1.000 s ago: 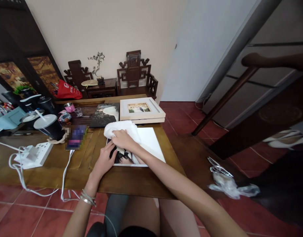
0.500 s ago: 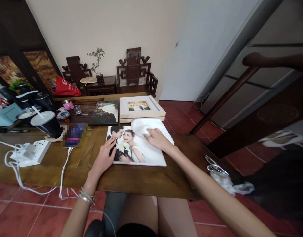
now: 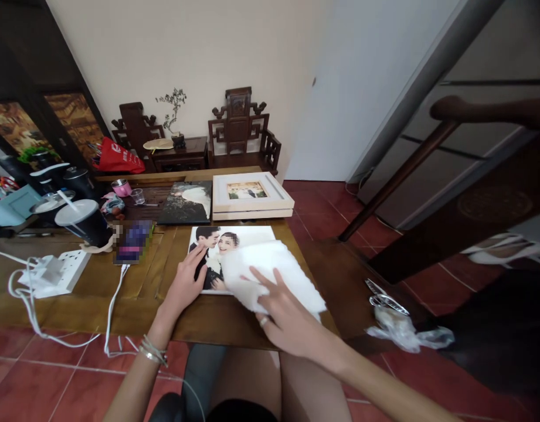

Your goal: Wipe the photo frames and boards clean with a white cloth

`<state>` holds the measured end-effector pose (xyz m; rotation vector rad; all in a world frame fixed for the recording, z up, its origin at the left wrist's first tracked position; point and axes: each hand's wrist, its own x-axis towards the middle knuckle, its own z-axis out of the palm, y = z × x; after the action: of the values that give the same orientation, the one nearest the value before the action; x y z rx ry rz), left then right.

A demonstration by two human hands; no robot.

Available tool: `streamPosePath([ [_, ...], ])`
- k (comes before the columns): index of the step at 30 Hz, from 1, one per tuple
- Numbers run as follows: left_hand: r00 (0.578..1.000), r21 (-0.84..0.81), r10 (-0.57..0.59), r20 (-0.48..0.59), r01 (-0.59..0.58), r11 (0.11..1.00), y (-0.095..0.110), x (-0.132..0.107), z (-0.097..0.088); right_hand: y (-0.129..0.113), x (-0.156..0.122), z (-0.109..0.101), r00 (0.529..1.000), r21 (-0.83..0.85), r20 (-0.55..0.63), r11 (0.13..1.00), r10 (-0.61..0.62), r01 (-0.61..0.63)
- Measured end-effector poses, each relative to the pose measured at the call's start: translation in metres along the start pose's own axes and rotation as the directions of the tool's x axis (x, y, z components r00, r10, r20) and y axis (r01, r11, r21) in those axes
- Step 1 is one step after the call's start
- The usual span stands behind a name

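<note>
A large printed photo panel [image 3: 247,235] of a couple lies flat on the wooden table [image 3: 98,293] in front of me. My left hand [image 3: 186,284] rests flat on its left part, fingers spread, holding it down. My right hand [image 3: 282,319] presses a white cloth [image 3: 274,272] onto the panel's near right corner, fingers stretched over the cloth. The cloth hides the lower right of the picture.
A white framed photo [image 3: 250,196] and a dark photo print [image 3: 186,202] lie behind the panel. At the left stand a lidded cup [image 3: 82,221], a power strip [image 3: 61,272] with white cables, and small cups. Scissors and a plastic bag [image 3: 399,325] lie at the right.
My right hand has swept the white cloth from the panel's far left, across to its far right, then down to the near right corner. The left hand stays put.
</note>
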<state>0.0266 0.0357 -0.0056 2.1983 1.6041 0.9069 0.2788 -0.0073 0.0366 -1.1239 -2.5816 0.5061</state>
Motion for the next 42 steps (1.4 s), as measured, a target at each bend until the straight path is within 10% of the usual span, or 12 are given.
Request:
streamPosePath([
  [14, 1.000, 0.011, 0.005, 0.014, -0.005, 1.000, 0.000, 0.001, -0.001, 0.060, 0.079, -0.019, 0.977, -0.112, -0.102, 0.974, 0.185, -0.197],
  [26, 0.995, 0.086, -0.050, 0.086, 0.043, 0.995, 0.006, 0.000, -0.003, -0.014, -0.027, 0.003, 0.995, 0.002, 0.096, 1.000, -0.002, 0.001],
  [37, 0.996, 0.061, -0.035, 0.080, 0.030, 0.998, 0.001, 0.000, -0.003, 0.062, 0.094, -0.026, 0.986, -0.075, -0.065, 0.984, 0.155, -0.160],
  [42, 0.998, 0.048, -0.028, 0.052, 0.026, 0.999, 0.001, 0.000, -0.001, 0.056, 0.079, -0.018, 0.985, -0.079, -0.074, 0.983, 0.158, -0.164],
])
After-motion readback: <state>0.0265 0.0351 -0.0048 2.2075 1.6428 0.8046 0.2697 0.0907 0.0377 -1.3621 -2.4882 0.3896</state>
